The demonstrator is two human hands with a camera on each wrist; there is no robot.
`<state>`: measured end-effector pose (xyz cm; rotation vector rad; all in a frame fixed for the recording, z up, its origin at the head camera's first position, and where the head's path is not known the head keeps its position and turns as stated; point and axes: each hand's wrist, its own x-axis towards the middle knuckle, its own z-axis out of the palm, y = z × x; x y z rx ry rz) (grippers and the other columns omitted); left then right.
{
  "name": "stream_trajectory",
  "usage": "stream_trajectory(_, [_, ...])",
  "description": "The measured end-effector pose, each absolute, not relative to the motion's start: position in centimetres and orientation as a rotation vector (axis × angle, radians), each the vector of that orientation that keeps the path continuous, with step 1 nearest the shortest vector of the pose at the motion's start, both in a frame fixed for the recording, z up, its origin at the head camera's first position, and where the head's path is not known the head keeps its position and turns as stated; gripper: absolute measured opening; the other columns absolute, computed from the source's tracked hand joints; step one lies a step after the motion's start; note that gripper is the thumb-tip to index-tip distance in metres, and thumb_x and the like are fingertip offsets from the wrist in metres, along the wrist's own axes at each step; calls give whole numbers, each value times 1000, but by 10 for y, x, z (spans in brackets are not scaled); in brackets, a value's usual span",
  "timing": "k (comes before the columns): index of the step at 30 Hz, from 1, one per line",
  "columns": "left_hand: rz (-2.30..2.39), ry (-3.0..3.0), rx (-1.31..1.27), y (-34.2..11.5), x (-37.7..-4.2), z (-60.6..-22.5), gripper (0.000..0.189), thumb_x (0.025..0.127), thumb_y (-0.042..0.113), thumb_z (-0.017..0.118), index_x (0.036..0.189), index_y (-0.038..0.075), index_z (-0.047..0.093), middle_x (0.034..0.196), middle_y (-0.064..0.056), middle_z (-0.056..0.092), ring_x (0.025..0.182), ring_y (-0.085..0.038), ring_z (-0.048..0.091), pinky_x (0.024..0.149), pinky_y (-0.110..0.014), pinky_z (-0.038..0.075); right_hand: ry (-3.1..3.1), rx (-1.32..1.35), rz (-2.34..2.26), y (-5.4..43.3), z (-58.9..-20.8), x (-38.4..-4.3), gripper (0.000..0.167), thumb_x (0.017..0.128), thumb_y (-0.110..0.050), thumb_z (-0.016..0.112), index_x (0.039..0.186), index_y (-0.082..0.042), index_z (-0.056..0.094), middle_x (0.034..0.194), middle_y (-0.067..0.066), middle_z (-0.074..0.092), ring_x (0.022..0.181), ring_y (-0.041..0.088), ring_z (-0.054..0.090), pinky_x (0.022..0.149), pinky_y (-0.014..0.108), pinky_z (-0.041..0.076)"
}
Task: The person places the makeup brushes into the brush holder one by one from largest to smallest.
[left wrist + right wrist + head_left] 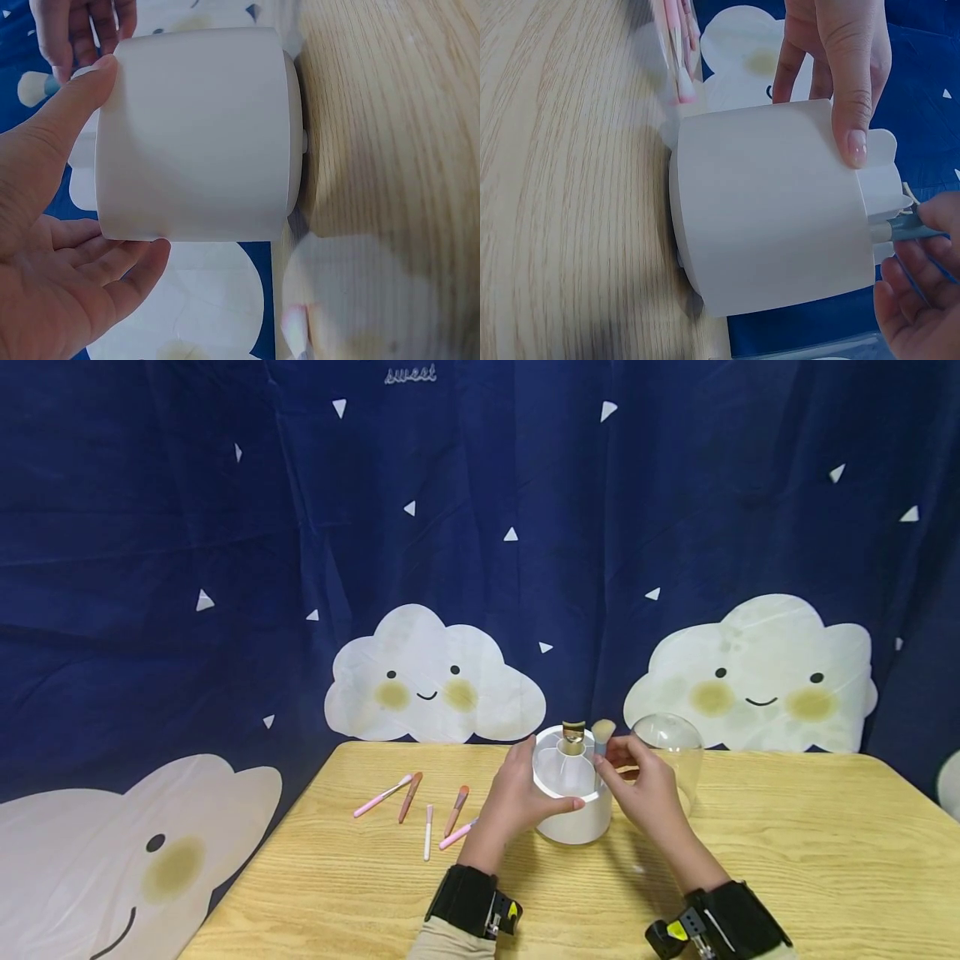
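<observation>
A white round makeup brush holder [574, 821] with a divided top stands on the table. My left hand [516, 795] grips its side, the thumb lying at the near rim; in the left wrist view the fingers [124, 274] press the opposite side. At the holder's right rim, my right hand [647, 785] pinches a makeup brush [602, 732] with pale bristles pointing up. The brush's blue handle [906, 226] shows between thumb and fingers in the right wrist view, its lower end at the holder's opening. A gold piece [573, 739] rises from the holder's middle.
Several makeup brushes lie left of the holder, among them a pink one [382, 796], a brown one [410, 798] and a white one [428, 832]. A clear dome cover [667, 732] stands behind my right hand. A dark blue curtain [465, 460] hangs behind the wooden table [810, 852].
</observation>
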<state>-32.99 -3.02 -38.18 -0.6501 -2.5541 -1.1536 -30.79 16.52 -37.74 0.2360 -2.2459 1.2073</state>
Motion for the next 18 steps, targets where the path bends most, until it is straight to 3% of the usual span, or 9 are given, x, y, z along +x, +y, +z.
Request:
stream_trajectory(8, [-1158,-2544,-662,-29,-330,-381,107,67,39,96,150,2,41,138,-14,54,118,-26,58,97,-41,52,-2323,220,1180,167,-375,-306,20,95,-14,71,107,0,67,97,13,71,92,27,66,72,23,52])
stream_trajectory(18, [-1173,-2554,-661,-30,-330,-380,105,67,39,96,152,7,42,139,-11,54,120,-25,57,98,-41,51,-2363,220,1067,169,-377,-307,19,93,-13,73,106,0,69,98,14,72,93,31,67,74,36,51])
